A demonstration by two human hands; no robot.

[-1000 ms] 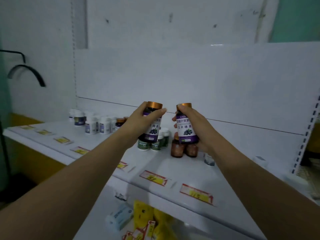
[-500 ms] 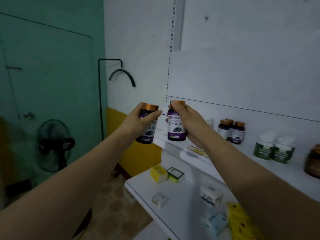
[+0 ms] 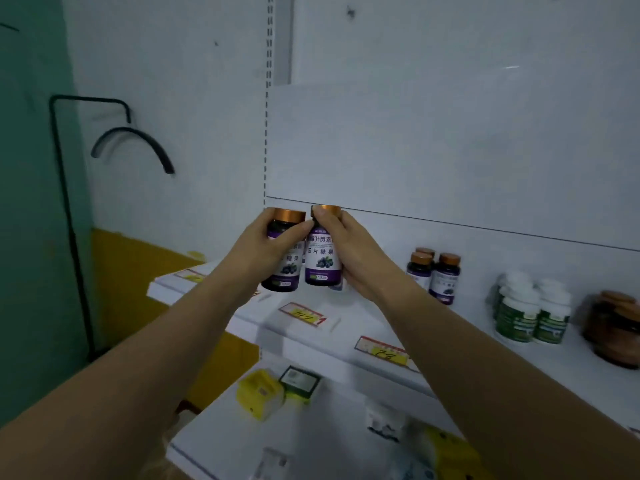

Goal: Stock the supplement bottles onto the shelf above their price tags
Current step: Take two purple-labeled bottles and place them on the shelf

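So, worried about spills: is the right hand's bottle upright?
Upright: the bottle has its copper cap on top and a level label, gripped by the right hand.

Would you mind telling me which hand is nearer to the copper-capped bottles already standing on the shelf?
Right. The right hand, gripping a purple bottle, is just left of the standing bottles; the left hand lies farther left.

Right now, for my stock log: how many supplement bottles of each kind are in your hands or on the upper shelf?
Purple-label bottles with copper caps: 5 (left hand 1, right hand 1, shelf 3)
Green-label bottles with white caps: 4, the rear ones partly hidden
Brown jars: 2
Total: 11, not counting a small item mostly hidden behind the right hand
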